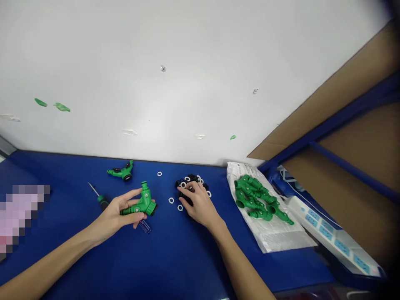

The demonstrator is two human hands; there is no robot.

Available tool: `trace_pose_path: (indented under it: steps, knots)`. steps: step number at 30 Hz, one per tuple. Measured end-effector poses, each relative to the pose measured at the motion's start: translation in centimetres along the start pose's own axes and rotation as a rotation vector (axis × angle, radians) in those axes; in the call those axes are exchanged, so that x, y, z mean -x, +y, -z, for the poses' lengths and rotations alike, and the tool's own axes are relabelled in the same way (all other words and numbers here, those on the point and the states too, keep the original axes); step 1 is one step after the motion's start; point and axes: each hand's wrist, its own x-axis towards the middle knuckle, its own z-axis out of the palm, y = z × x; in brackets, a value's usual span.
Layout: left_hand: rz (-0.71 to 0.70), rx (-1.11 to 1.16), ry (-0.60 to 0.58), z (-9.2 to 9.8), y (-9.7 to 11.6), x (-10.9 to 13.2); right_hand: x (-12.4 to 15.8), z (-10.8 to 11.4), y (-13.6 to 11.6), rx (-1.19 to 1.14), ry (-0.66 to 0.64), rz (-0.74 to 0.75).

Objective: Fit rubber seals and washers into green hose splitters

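Observation:
A green Y-shaped hose splitter (145,202) is gripped in my left hand (123,208), thumb in front and fingers behind. One end of it has a dark opening. Just below these fingers shows a clear ribbed handle (145,226); the rest of that tool is hidden. My right hand (198,204) reaches over a pile of small black parts (184,196) and white rings (209,194), thumb and forefinger apart at the pile's left edge. Loose white rings (171,200) lie between the hands. Nothing held shows in the right hand.
Another green splitter with black knobs (120,171) lies behind my left hand, near a screwdriver (101,200). At right, several green splitters (254,196) rest on a white plastic bag (281,241), beside a power strip (334,237). A white wall (187,104) closes the back of the blue table (175,258).

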Motion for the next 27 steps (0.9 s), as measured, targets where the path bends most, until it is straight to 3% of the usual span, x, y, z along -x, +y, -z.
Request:
trace_pose_path:
  steps: [6, 14, 19, 24, 27]
  knots:
    - [-0.029, 0.015, 0.010, -0.2, 0.1, 0.0, -0.7, -0.9, 0.2, -0.094, -0.005, -0.013]
    - [-0.062, -0.065, 0.046, -0.6, 0.1, 0.2, -0.2, -0.2, -0.6, -0.472, 0.136, -0.143]
    - [-0.143, -0.134, 0.089, -1.3, -0.1, 0.4, -0.2, -0.6, -1.4, -0.660, 0.160, -0.208]
    - [-0.161, -0.087, 0.086, -1.5, -0.1, 0.4, -0.1, -1.3, -2.3, -0.647, 0.118, -0.213]
    - [-0.141, 0.063, 0.067, -1.5, 0.4, 0.5, 0.0, -1.3, -3.1, -0.570, 0.083, -0.178]
